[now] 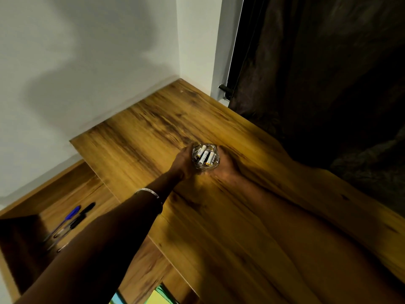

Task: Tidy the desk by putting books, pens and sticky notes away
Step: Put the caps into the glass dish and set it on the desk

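Both hands, left (183, 161) and right (226, 164), grip glass (206, 159) mid-desk (274, 205), far from edges.

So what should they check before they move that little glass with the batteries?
1. Left hand holds the glass: ok, its fingers curl round the left side.
2. Right hand holds it too: cannot tell, it is blurred against the right side.
3. Glass upright: ok, its open top faces up.
4. Batteries stay inside: ok, all lie within the rim.
5. Desk around the glass free of things to knock: ok, only bare wood shows nearby.
6. Pens put away: ok, they lie in the lower open compartment on the left.
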A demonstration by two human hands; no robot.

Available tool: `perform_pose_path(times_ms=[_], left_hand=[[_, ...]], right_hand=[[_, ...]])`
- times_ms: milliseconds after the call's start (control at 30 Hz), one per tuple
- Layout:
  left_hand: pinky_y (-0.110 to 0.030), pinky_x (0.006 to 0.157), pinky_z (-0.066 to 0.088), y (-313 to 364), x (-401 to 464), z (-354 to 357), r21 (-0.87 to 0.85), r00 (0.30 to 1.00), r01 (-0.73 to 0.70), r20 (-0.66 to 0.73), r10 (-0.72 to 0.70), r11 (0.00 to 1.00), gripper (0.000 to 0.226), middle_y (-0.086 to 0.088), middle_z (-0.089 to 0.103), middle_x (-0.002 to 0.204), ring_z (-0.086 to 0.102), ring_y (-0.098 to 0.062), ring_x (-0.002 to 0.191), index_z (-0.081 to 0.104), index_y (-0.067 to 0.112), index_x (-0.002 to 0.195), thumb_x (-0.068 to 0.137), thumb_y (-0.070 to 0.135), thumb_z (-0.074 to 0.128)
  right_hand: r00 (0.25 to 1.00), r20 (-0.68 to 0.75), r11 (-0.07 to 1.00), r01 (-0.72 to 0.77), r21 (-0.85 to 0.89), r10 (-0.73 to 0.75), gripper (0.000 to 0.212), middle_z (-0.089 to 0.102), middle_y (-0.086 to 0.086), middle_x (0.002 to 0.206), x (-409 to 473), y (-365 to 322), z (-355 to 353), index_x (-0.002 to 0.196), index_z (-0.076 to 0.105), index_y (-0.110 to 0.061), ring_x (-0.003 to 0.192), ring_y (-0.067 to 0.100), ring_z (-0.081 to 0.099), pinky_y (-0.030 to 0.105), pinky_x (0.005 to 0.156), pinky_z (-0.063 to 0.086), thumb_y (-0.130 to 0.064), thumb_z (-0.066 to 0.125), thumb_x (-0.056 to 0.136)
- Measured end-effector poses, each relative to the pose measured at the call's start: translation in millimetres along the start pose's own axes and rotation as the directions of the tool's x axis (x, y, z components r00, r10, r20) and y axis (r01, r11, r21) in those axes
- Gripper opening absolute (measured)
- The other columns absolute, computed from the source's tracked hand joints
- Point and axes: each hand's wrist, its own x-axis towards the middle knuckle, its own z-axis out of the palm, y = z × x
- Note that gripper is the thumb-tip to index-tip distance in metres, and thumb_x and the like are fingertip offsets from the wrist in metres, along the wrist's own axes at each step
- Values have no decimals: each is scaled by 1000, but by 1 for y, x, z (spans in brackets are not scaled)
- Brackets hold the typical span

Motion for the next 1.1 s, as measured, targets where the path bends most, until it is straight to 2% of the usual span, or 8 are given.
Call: perform_pose_path(times_ms=[133, 300, 467, 600, 667, 767, 900, 1100], left_hand=[[-31, 107, 34, 1, 0, -2, 12, 1000, 11, 15, -11, 1000, 103, -22, 46, 138, 44, -33, 129, 34, 2, 143, 57, 16, 88], [-43, 102, 44, -15, 14, 10, -133, 999, 15, -35, -20, 991, 105, -17, 56, 130, 55, -31, 120, 47, 4, 134, 40, 46, 70], [-44, 103, 44, -14, 6, 8, -130, 999, 5, -52, -12, 992, 102, -16, 55, 131, 54, -32, 121, 47, 4, 134, 41, 21, 86], [-41, 102, 44, -6, -6, 2, -119, 999, -22, -51, 16, 993, 94, -16, 55, 131, 53, -30, 121, 48, 2, 133, 49, 2, 89], [-43, 98, 47, -5, -12, 0, -147, 999, -22, -52, 15, 989, 92, -16, 58, 127, 56, -30, 117, 52, 3, 129, 45, -1, 89], [-49, 93, 50, -3, -25, -4, -195, 999, 5, -40, -13, 981, 89, -17, 60, 123, 59, -33, 113, 52, 0, 127, 45, -10, 85], [-42, 93, 50, 7, -51, -12, -135, 999, -18, -44, 13, 991, 85, -15, 59, 124, 58, -29, 113, 51, 2, 127, 50, -2, 87], [-39, 96, 47, 19, -94, -16, -97, 997, -32, -68, 25, 995, 77, -16, 57, 127, 56, -29, 116, 51, 0, 128, 59, 5, 86]], right_hand=[[1000, 4, 999, 24, 49, -24, 112, 65, 1, 120, -10, -16, -4, 126, 51, -22, 111, 20, 62, 42, 95, 52, -51, 82, 23], [1000, -21, 999, 10, 43, -9, 110, 64, 2, 123, -7, -13, -2, 131, 49, -21, 114, 21, 61, 44, 97, 51, -41, 88, 31], [999, -39, 997, 28, 70, -25, 108, 67, -6, 116, -6, -5, 1, 122, 53, -31, 107, 16, 64, 41, 92, 54, -56, 81, 20], [999, -7, 997, 32, 68, -31, 88, 63, 6, 124, -41, -32, -10, 129, 52, -14, 114, 22, 60, 33, 99, 48, -20, 91, 51], [999, 1, 996, 49, 79, -49, 91, 62, 8, 126, -48, -34, -10, 130, 51, -12, 114, 25, 59, 35, 100, 47, -23, 90, 49], [997, -56, 998, 49, 43, -47, 91, 64, -5, 118, -53, -30, -10, 127, 55, -18, 108, 14, 60, 35, 96, 52, -25, 92, 44], [998, -40, 998, 53, 31, -51, 83, 60, -10, 111, -73, -34, -13, 129, 54, -13, 106, 8, 57, 27, 92, 50, -5, 90, 55], [997, -29, 995, 72, 67, -70, 88, 68, -6, 113, -97, -23, -3, 125, 56, -19, 104, 13, 63, 41, 90, 56, -7, 92, 45]])
